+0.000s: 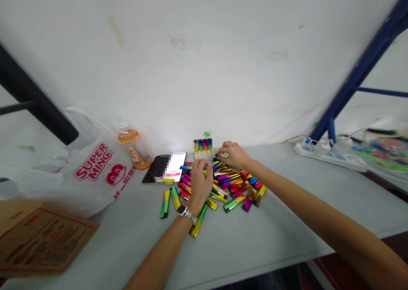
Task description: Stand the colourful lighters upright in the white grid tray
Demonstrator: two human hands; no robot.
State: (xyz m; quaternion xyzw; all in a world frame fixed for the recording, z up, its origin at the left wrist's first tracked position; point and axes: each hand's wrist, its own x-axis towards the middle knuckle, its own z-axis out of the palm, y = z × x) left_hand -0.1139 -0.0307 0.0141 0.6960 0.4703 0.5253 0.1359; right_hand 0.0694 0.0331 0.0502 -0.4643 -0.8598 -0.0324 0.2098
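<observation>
Metallic, rainbow-coloured lighters (234, 203) lie in a loose pile on the grey table. Behind the pile, against the wall, is a white tray with holes (207, 155); several lighters (203, 145) stand upright in its back left part. My left hand (201, 178) is over the left of the pile, its fingers curled on a lighter that shows a little between fingers and thumb. At the tray's right end, my right hand (235, 155) has its fingers pinched on a lighter, mostly hidden beneath them.
Left of the pile lies a tablet (156, 169) with a bright, partly blurred screen. Further left are an orange drink bottle (135, 147), a white plastic bag (92, 171) and a cardboard box (44, 239). A white power strip (328, 156) lies at right by a blue metal post (357, 65).
</observation>
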